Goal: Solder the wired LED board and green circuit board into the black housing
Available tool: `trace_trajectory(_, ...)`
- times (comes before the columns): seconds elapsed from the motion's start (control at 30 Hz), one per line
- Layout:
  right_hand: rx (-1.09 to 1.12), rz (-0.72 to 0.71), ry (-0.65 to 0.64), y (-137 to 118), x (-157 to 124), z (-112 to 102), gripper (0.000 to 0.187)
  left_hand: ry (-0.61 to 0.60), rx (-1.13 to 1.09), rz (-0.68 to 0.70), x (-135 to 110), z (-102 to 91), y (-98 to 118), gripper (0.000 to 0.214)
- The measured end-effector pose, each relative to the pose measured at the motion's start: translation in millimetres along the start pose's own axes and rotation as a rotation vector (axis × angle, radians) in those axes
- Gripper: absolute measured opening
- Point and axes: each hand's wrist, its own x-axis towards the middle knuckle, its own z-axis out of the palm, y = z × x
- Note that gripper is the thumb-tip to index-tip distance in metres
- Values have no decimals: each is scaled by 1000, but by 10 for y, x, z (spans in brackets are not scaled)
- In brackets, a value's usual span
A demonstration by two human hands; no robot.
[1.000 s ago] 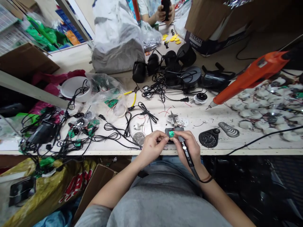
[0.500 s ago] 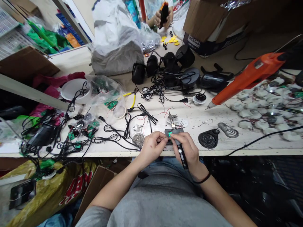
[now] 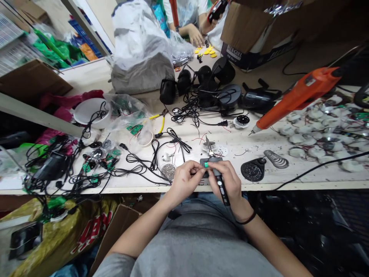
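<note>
Between my hands, near the front edge of the bench, is a small green circuit board [image 3: 206,164] above a dark grey block [image 3: 215,159]. My left hand [image 3: 184,179] is closed in a pinch at the board's left side; what its fingertips grip is too small to make out. My right hand [image 3: 229,181] is closed around a soldering iron [image 3: 222,192] with a black handle, its metal tip pointing away from me. The right thumb and forefinger also reach the board's edge. Beyond the iron's tip lie white discs with thin red wires.
An orange electric screwdriver [image 3: 296,100] hangs at the right above many white wired parts [image 3: 319,134]. A black soldering stand [image 3: 253,170] lies beside a metal coil [image 3: 276,159]. Black cords [image 3: 144,159], yellow-handled cutters [image 3: 161,125] and black lamp housings [image 3: 184,80] lie on the bench.
Across the bench, a co-worker's held black-and-red object has moved up and right, and their other hand now rests near the yellow pieces. My own hands have barely moved.
</note>
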Motion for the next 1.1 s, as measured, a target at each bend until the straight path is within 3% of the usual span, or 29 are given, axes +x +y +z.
trace_trajectory(0.13,26,16,16,-10,17,-38,42,18,-112,-72,39,-21,-15,25)
trace_trajectory(0.3,14,5,-24,-42,-48,-169,27,70,-237,-153,147,-127,-14,38)
trace_trajectory(0.47,13,-52,-56,-37,-160,-211,29,155,-237,-136,193,-206,13,37)
trace_trajectory(0.67,-52,-21,-7,-51,-111,-177,27,131,-215,-126,178,-200,45,34)
trace_trajectory(1.1,29,-64,-132,-116,-168,-144,30,207,-268,-170,213,-248,39,46)
